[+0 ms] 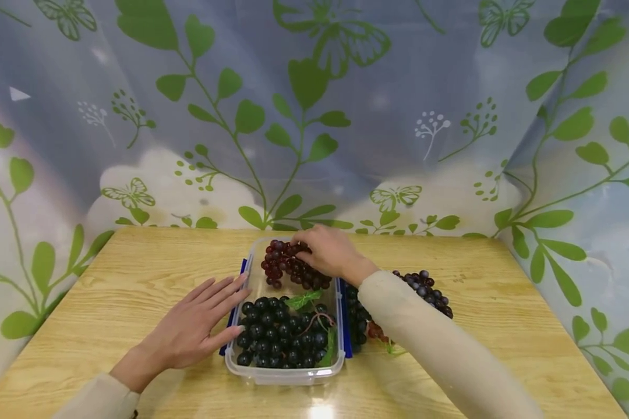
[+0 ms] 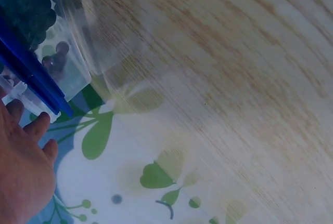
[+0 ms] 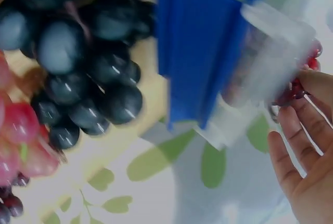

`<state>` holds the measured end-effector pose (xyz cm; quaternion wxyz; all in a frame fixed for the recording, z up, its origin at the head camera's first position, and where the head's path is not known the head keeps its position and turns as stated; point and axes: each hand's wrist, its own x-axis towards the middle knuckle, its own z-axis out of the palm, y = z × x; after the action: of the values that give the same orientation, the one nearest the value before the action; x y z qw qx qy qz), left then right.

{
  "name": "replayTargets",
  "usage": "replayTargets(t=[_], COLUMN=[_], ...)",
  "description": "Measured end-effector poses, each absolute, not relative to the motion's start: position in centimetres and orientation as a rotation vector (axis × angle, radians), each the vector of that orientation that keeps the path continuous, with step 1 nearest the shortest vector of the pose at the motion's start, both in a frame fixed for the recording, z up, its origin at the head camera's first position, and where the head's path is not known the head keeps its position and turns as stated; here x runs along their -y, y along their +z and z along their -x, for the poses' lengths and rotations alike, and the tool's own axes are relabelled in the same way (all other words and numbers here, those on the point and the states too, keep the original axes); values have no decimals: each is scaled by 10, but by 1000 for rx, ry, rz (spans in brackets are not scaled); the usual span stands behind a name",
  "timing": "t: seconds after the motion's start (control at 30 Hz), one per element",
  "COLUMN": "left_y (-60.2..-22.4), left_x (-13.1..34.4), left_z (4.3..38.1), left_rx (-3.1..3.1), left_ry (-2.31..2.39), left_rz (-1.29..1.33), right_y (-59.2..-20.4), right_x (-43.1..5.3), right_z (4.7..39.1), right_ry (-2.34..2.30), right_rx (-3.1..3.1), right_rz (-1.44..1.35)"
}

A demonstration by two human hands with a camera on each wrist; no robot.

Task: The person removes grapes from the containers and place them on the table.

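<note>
A clear plastic container (image 1: 288,377) with blue side clips stands on the table. Its near half holds a bunch of dark grapes (image 1: 272,331) with green leaves. At its far end, my right hand (image 1: 330,250) pinches a bunch of dark red grapes (image 1: 280,262) from above. In the right wrist view the right fingers (image 3: 291,125) are against red grapes beyond the container's blue clip (image 3: 197,42). My left hand (image 1: 201,320) lies along the container's left side, fingers straight, fingertips at the rim. The left wrist view shows those fingertips beside the other blue clip (image 2: 34,73).
Right of the container, partly behind my right forearm, lie more grapes: black grapes (image 3: 67,68), pinkish-red grapes (image 3: 23,135) and a dark purple bunch (image 1: 430,291). A patterned curtain (image 1: 314,145) hangs at the back edge of the wooden table (image 1: 152,273).
</note>
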<state>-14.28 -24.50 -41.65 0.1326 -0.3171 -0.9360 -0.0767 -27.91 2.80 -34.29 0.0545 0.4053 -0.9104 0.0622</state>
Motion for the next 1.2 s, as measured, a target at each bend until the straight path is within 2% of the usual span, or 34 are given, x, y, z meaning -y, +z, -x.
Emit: replayTargets(t=[0.67,1.2], left_y=[-418,-418], left_x=[243,242], left_z=[143,144], left_rx=[2747,2736], left_ry=[-260,-292], left_rz=[901,920], right_y=[-274,-272], right_x=[-81,-165], right_z=[260,257], right_ry=[290,361], right_rx=[2708,2764], right_rz=[-1027,-720])
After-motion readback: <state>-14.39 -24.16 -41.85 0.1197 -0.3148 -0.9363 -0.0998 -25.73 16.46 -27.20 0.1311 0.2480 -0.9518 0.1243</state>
